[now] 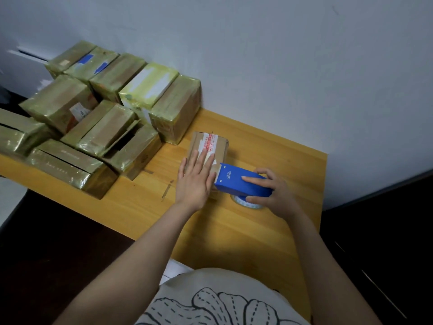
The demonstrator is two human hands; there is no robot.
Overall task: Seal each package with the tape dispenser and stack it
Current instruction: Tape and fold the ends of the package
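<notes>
Wooden table (234,231), pale wall (281,55); left hand (194,181) flat on package (210,143); right hand (274,195) around dispenser (236,181)

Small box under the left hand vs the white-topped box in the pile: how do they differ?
The small box is bare brown cardboard with one red-printed white strip; the white-topped box is covered in glossy yellowish tape. The small box sits alone under the left hand; the white-topped box is packed into the pile. Both are rectangular boxes.
</notes>
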